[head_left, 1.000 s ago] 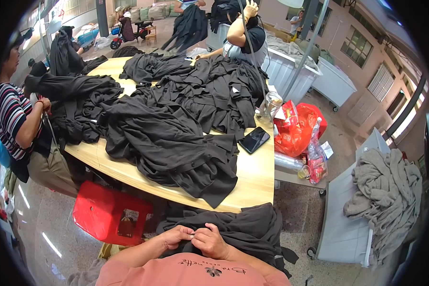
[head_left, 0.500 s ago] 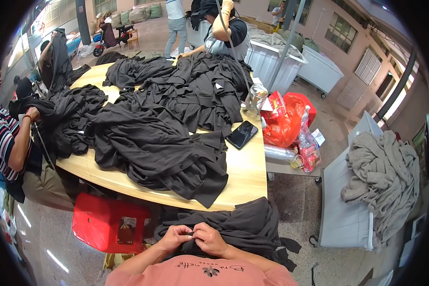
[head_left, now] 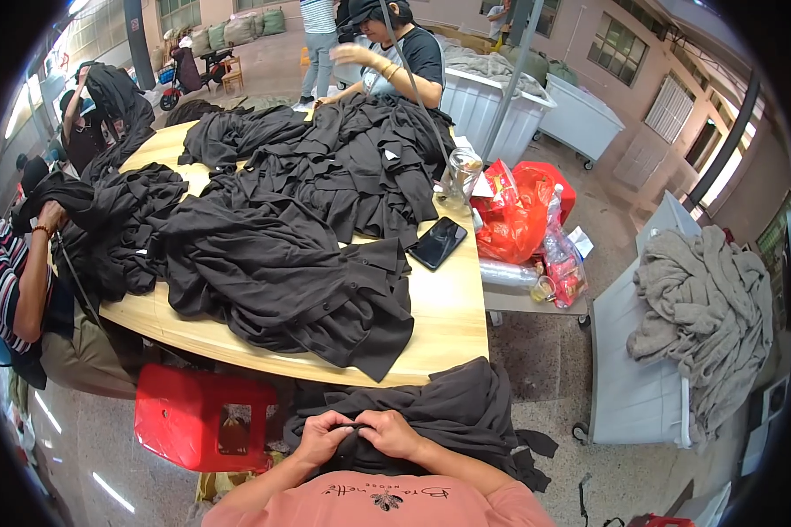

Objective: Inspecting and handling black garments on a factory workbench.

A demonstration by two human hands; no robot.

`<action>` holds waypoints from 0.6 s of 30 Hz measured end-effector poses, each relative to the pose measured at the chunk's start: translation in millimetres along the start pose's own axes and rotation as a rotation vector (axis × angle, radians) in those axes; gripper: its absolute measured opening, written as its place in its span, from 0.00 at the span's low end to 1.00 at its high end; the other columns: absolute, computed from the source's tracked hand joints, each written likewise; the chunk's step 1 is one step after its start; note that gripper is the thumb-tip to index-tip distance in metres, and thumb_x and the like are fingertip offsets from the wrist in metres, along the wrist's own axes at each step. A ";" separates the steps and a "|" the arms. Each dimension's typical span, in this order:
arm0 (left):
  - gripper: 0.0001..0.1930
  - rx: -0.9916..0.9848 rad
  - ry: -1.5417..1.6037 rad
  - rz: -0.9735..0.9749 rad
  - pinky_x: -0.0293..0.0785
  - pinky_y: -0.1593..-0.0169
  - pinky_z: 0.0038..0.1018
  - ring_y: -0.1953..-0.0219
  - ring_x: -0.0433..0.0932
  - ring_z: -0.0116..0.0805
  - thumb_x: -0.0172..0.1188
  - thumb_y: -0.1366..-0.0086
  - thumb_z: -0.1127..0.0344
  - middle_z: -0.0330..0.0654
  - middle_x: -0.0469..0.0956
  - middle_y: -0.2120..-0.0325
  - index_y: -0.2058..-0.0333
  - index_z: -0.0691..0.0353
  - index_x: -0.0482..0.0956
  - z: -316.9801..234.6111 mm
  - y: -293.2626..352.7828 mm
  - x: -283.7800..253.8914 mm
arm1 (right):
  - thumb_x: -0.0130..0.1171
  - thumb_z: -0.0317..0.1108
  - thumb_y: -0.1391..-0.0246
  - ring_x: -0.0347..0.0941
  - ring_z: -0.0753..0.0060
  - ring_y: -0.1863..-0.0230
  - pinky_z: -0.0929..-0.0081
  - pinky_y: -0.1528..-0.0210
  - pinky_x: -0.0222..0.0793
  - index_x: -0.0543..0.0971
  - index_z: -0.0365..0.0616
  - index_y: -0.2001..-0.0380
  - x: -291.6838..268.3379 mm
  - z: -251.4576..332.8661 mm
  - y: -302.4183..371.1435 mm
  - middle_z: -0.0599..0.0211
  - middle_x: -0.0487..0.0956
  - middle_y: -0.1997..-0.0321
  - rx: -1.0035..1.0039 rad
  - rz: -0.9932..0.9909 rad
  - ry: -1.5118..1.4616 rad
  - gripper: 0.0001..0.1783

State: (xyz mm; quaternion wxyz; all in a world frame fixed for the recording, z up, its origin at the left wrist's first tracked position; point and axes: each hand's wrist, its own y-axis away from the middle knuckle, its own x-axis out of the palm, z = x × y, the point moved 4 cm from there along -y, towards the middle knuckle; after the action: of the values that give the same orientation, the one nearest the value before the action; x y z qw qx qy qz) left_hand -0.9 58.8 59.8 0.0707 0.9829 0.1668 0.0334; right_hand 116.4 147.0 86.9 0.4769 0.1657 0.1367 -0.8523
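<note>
A dark grey garment [head_left: 453, 408] lies bunched over my lap, its far side against the near edge of the table. My left hand [head_left: 325, 436] pinches a fold of it between thumb and fingers. Close beside it, my right hand [head_left: 388, 434] pinches the same fold, so the two sets of fingertips nearly meet. Whatever small detail sits between the fingertips is hidden. Just beyond, on the table, a dark buttoned shirt [head_left: 281, 272] is spread with its hem near the front edge.
The wooden table [head_left: 453, 325] bears more dark clothes [head_left: 360, 167], a phone [head_left: 439, 242] and a glass jar [head_left: 462, 169]. A red stool [head_left: 180, 422] stands left. Right are red bags [head_left: 514, 215] and a white wheeled bin [head_left: 628, 378] of grey cloth. Co-workers sit left and stand opposite.
My hands stay on the fold, with the fingertips shifting slightly. The co-worker opposite has lowered a raised hand from the head. The view has turned a little.
</note>
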 end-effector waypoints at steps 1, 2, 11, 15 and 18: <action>0.03 0.005 -0.018 -0.012 0.68 0.69 0.16 0.74 0.70 0.17 0.59 0.48 0.76 0.35 0.77 0.78 0.72 0.68 0.77 0.1 -0.1 -0.4 | 0.55 0.28 0.57 0.72 0.49 0.71 0.61 0.70 0.66 0.72 0.39 0.72 1.9 -0.2 -0.3 0.54 0.75 0.74 -0.021 0.062 0.103 0.07; 0.03 0.004 -0.017 -0.013 0.68 0.69 0.16 0.74 0.70 0.17 0.59 0.48 0.76 0.35 0.77 0.78 0.72 0.68 0.77 0.5 0.1 -0.4 | 0.53 0.29 0.55 0.71 0.47 0.72 0.57 0.70 0.66 0.72 0.38 0.72 2.4 0.0 -0.1 0.53 0.75 0.76 -0.045 0.077 0.144 0.06; 0.03 0.191 -0.264 -0.179 0.70 0.70 0.21 0.76 0.75 0.26 0.59 0.51 0.76 0.43 0.77 0.79 0.74 0.67 0.77 -11.0 1.3 5.7 | 0.53 0.29 0.58 0.69 0.56 0.81 0.64 0.81 0.63 0.66 0.42 0.85 4.3 10.8 4.6 0.60 0.70 0.84 -0.219 -0.215 0.377 0.08; 0.01 0.401 -0.425 -0.335 0.69 0.73 0.28 0.77 0.76 0.42 0.57 0.51 0.77 0.49 0.74 0.81 0.77 0.67 0.74 -22.8 3.8 14.7 | 0.53 0.27 0.61 0.69 0.56 0.82 0.65 0.82 0.63 0.66 0.42 0.85 3.9 6.7 0.0 0.60 0.70 0.85 -0.219 -0.298 0.410 0.07; 0.02 0.330 -0.463 -0.317 0.70 0.72 0.29 0.77 0.76 0.42 0.58 0.51 0.75 0.49 0.75 0.80 0.77 0.67 0.74 -25.6 -2.0 17.1 | 0.53 0.27 0.62 0.69 0.56 0.83 0.65 0.82 0.63 0.67 0.42 0.85 -1.5 10.4 -3.4 0.60 0.69 0.85 -0.214 -0.372 0.403 0.06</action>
State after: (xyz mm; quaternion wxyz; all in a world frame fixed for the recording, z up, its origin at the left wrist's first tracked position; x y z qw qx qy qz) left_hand 12.3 69.6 85.5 -0.0494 0.9243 0.3005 -0.2301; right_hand 112.6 145.8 97.2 0.2906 0.2525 0.3458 -0.8557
